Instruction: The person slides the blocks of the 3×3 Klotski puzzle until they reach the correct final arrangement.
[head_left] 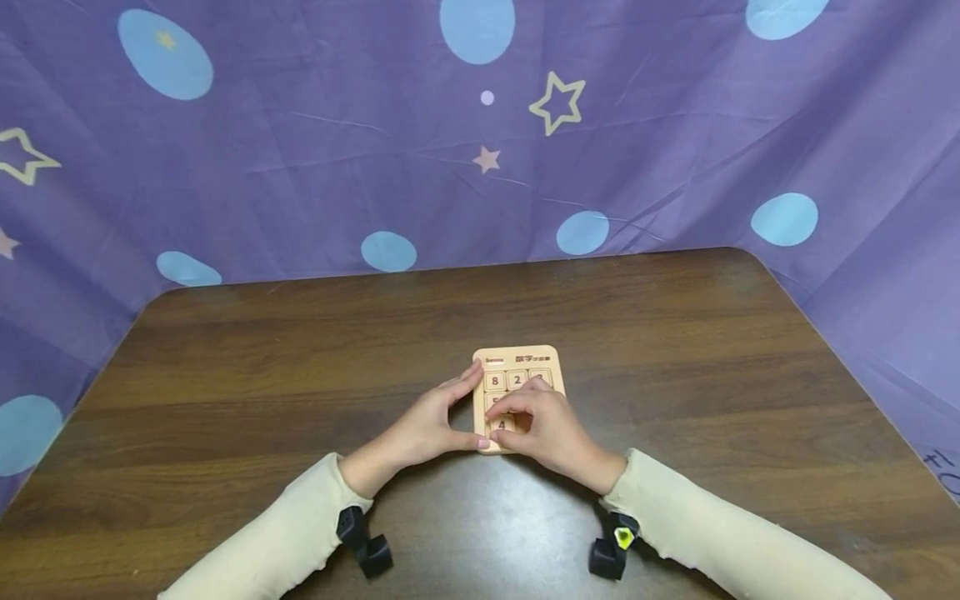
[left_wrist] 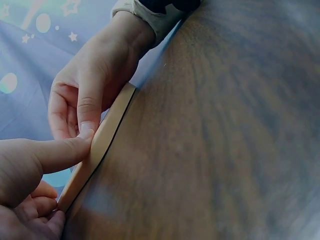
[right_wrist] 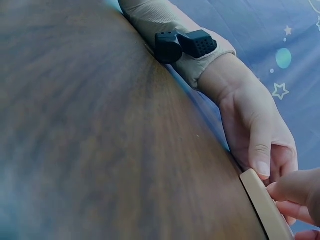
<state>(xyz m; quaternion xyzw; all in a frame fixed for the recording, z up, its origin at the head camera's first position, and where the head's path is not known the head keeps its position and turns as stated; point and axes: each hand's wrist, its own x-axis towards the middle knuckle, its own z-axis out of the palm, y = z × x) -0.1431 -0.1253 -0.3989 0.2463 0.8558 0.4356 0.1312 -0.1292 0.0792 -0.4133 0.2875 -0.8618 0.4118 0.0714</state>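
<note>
A pale wooden number slide puzzle (head_left: pixel 516 353) lies flat on the table, with tiles marked 8, 2, 5 and 4 showing. My left hand (head_left: pixel 431 422) grips its left side, fingers along the upper edge and thumb at the bottom-left corner. Over the lower tiles, my right hand (head_left: pixel 549 423) bends its index finger and thumb around the 4 tile (head_left: pixel 502 425), which sits slightly off its column. That hand hides the tiles at the right. In the left wrist view, the two thumbs meet at the puzzle's near edge (left_wrist: pixel 111 127).
The puzzle rests on a brown wood-grain table (head_left: pixel 262 358) with rounded far corners. A purple curtain (head_left: pixel 315 150) with stars and blue spots hangs behind it. Black wrist cameras (head_left: pixel 365 542) are strapped over the cream sleeves (head_left: pixel 262 533).
</note>
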